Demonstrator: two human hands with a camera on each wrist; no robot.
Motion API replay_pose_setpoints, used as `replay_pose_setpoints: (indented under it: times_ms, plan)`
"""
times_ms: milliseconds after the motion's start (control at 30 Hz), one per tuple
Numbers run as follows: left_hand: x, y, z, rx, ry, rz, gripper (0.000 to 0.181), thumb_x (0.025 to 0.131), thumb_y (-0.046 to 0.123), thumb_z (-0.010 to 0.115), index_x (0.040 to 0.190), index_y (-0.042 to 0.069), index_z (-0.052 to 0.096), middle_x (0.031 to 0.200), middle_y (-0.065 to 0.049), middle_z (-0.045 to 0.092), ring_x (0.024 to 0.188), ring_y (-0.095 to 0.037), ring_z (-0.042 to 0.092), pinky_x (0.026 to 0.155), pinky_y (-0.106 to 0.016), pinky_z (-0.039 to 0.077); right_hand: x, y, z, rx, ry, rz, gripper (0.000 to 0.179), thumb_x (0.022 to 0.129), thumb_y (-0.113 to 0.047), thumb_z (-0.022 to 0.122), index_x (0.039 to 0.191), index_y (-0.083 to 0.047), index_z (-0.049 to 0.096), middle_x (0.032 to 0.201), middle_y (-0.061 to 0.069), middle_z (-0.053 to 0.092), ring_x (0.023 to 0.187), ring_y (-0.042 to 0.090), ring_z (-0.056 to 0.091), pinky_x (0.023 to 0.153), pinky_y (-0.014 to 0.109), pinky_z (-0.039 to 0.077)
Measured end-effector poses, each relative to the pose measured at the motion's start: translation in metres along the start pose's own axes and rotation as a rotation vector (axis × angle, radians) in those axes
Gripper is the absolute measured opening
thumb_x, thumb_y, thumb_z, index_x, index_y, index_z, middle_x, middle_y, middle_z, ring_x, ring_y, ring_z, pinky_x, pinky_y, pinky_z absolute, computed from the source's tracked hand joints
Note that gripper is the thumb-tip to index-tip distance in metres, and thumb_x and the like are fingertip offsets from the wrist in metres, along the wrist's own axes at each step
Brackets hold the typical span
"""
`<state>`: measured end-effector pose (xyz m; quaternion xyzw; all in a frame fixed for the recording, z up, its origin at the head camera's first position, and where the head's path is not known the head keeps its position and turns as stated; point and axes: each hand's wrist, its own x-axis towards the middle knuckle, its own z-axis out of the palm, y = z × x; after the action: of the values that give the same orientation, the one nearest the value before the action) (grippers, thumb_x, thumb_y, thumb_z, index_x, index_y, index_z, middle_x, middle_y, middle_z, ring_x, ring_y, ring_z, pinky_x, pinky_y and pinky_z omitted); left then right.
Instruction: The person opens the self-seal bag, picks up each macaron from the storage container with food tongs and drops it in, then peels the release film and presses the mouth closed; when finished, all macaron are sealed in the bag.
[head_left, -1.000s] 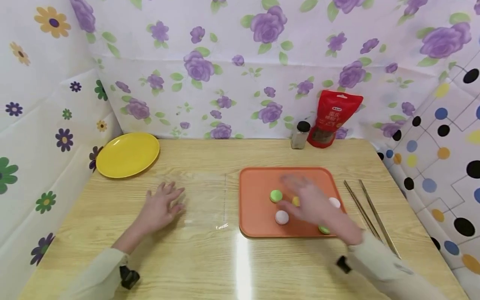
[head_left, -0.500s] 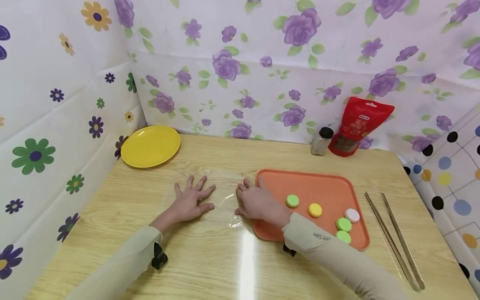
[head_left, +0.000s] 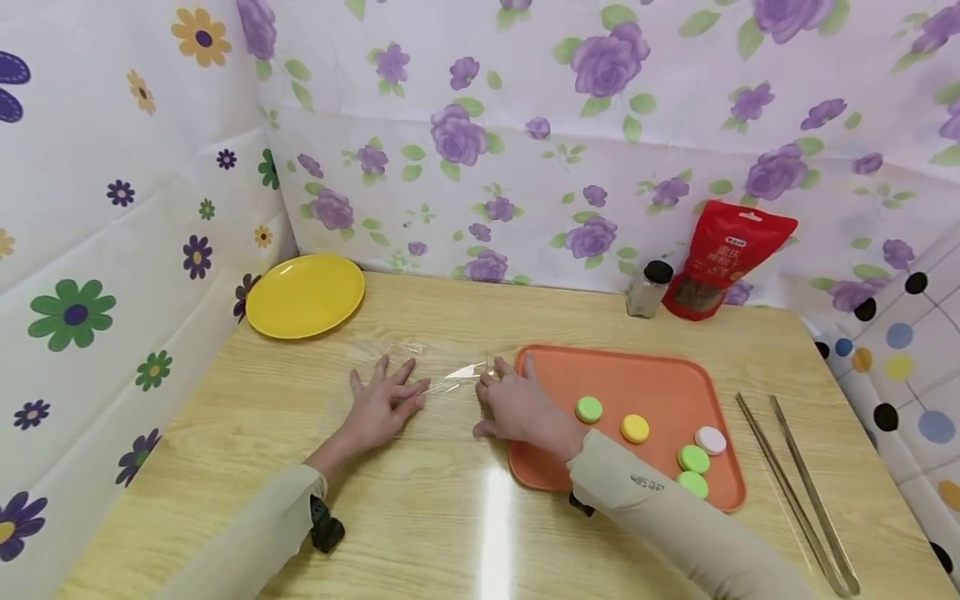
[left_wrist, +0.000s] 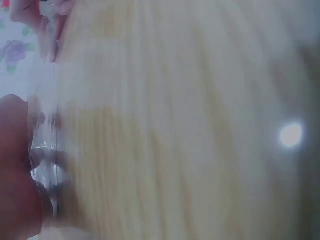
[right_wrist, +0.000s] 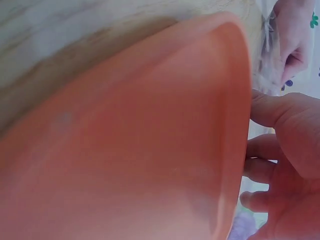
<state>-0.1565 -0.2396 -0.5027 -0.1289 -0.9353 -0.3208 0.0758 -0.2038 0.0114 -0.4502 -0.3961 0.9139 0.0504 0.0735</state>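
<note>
A clear plastic bag (head_left: 453,408) lies flat on the table, with shiny creases running between the two hands. My left hand (head_left: 382,408) pinches its left part between thumb and forefinger, the other fingers spread on it. At the bag's right edge, my right hand (head_left: 525,408) touches the film with its fingertips, thumb apart from the fingers. This hand lies over the left rim of an orange tray (head_left: 645,375). On the tray are a light green macaron (head_left: 588,409), a yellow macaron (head_left: 635,428), a pale pink macaron (head_left: 710,440) and more green ones (head_left: 693,459).
A yellow plate (head_left: 306,296) stands at the back left. Metal tongs (head_left: 806,492) lie right of the tray. At the back stand a glass jar with a black lid (head_left: 649,289) and a red pouch (head_left: 727,258). Patterned cloth walls surround the wooden table (head_left: 420,517).
My right hand has come left from over the tray to the bag's edge. My left thumb has closed toward the forefinger, and the film has bunched into creases. The view has turned left.
</note>
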Motion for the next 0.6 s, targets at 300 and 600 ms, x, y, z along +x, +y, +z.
replay_pose_setpoints:
  times_ms: [300, 600]
  plan:
    - [0.004, 0.002, 0.001, -0.383, 0.114, -0.030, 0.025, 0.092, 0.009, 0.073, 0.116, 0.002, 0.073, 0.148, -0.019, 0.045, 0.145, -0.052, 0.011, 0.104, -0.071, -0.022, -0.006, 0.013, 0.000, 0.027, 0.061, 0.006, 0.065, 0.086, -0.059, 0.070, 0.134, -0.016, 0.063, 0.149, 0.006, 0.049, 0.145, 0.040, 0.028, 0.109, 0.075, 0.012]
    - [-0.005, -0.004, -0.025, -0.385, 0.177, -0.013, 0.031, 0.087, 0.003, 0.075, 0.118, -0.002, 0.070, 0.146, -0.022, 0.046, 0.144, -0.054, 0.013, 0.104, -0.069, -0.023, -0.096, 0.065, -0.042, 0.294, 0.452, 0.033, 0.043, 0.094, -0.029, 0.072, 0.126, 0.000, 0.066, 0.111, 0.016, 0.070, 0.100, 0.035, 0.067, 0.087, 0.054, 0.053]
